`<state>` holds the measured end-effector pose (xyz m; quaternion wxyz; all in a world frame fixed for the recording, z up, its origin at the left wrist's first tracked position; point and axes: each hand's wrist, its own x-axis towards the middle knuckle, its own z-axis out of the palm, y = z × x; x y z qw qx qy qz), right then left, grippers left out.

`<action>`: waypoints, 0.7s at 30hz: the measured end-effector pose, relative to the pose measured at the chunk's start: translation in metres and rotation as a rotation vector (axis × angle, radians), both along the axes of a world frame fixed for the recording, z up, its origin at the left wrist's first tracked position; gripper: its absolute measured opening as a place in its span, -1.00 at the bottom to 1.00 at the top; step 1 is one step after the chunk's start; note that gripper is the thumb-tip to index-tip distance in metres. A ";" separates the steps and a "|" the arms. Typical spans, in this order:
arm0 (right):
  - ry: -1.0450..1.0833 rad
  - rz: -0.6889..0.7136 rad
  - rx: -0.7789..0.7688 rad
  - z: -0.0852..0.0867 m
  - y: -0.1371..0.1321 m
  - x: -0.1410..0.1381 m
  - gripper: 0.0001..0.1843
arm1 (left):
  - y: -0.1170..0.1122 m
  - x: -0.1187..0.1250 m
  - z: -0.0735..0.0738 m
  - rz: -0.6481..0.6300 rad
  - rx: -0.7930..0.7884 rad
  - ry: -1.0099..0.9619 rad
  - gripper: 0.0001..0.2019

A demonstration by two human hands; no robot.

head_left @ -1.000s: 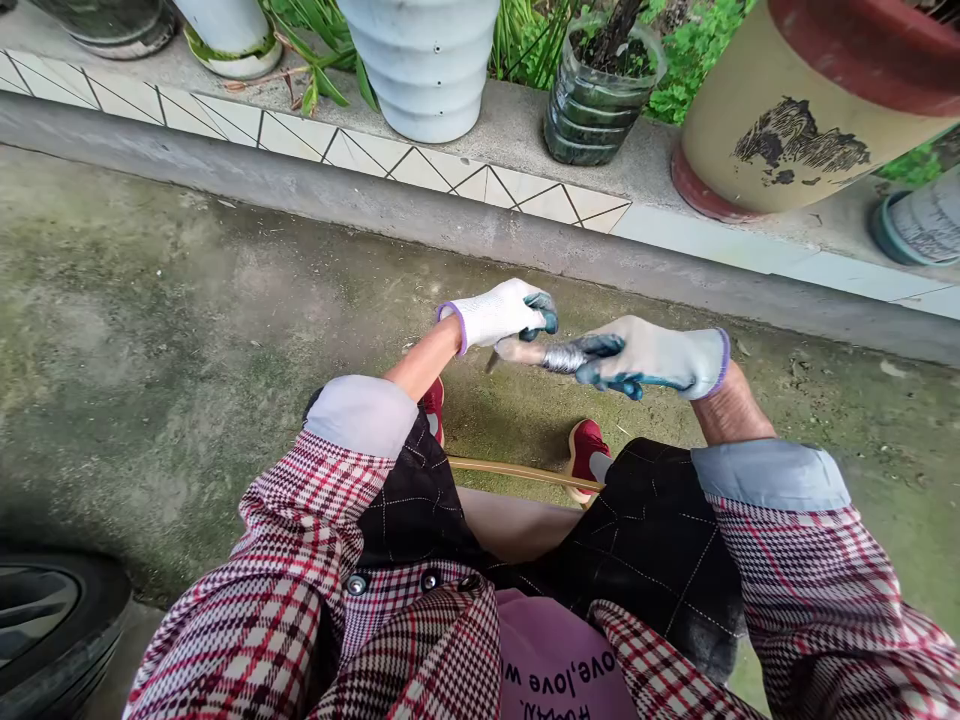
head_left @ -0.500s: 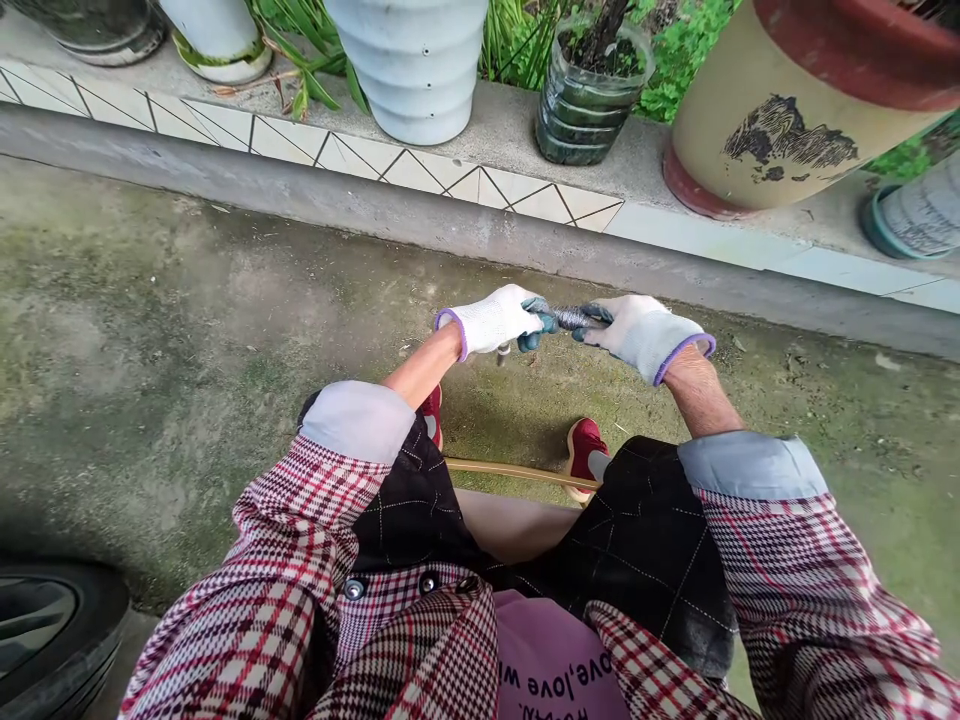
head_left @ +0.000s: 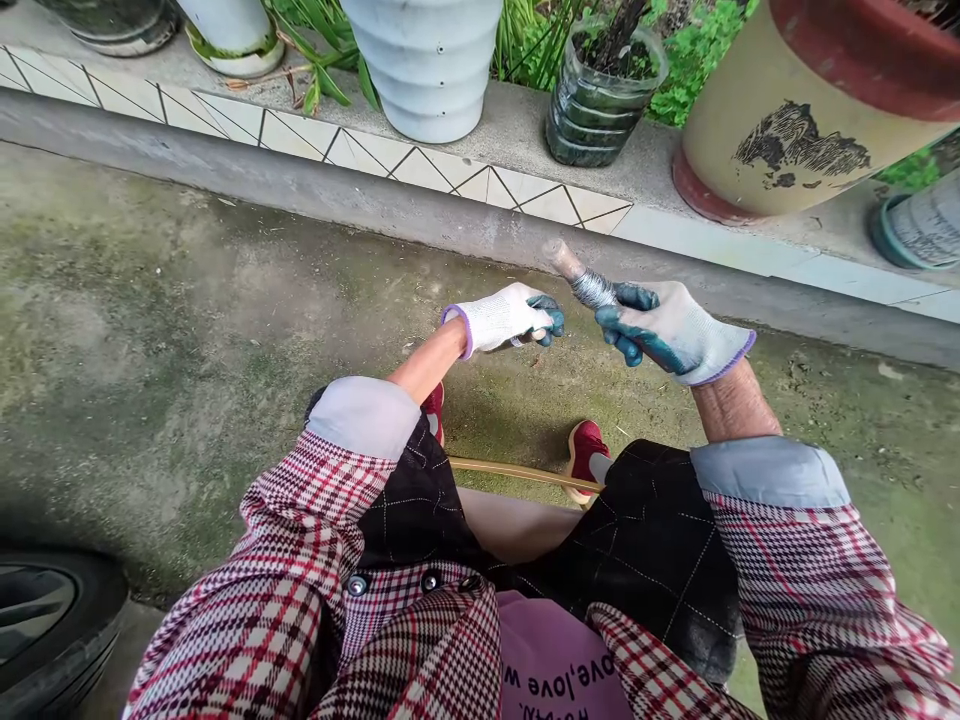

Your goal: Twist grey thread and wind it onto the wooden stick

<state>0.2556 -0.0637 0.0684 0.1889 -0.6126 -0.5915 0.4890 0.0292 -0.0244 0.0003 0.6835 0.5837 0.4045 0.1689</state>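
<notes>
My right hand (head_left: 667, 325), in a white glove with a dark green coated palm, is closed around a spool of thin silvery wire (head_left: 592, 288). The wire is wound round a pale stick whose bare end points up and left, away from the glove. To the left, apart from the spool, my left hand (head_left: 510, 318) wears a matching glove. Its fingers are curled shut, and a small pale tip shows between them; what it belongs to is hidden. Both hands are in front of my knees, above the concrete ground (head_left: 300, 300).
A low tiled ledge (head_left: 450, 185) runs across the front, bearing a white ribbed pot (head_left: 424, 65), a cut plastic bottle planter (head_left: 600, 110) and a large tan pot (head_left: 802, 120). A tyre (head_left: 82, 650) lies at lower left. My red shoes (head_left: 585, 455) are below.
My hands have moved apart. The right hand has gone right and turned, tilting the wire spool up and left so its bare stick end shows. The left hand has barely moved.
</notes>
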 end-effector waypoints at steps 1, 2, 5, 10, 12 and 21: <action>0.002 0.036 -0.026 0.001 -0.001 0.001 -0.62 | 0.001 -0.001 0.000 -0.003 0.022 0.024 -0.89; 0.006 0.061 -0.050 0.002 -0.002 0.001 -0.61 | 0.002 -0.001 0.001 -0.005 0.043 0.045 -0.88; 0.058 0.038 -0.081 0.003 -0.003 0.000 -0.64 | 0.002 -0.003 0.006 0.005 0.039 0.052 -0.83; 0.393 -0.233 0.021 0.000 0.000 0.001 -0.52 | 0.000 -0.004 0.021 0.086 -0.072 -0.116 -0.62; 0.483 -0.306 0.031 -0.003 0.002 0.003 -0.44 | -0.002 -0.005 0.027 0.106 -0.113 -0.186 -0.55; 0.510 0.031 -0.150 0.004 -0.002 0.011 -0.42 | 0.006 -0.001 0.020 0.302 -0.264 -0.332 -0.78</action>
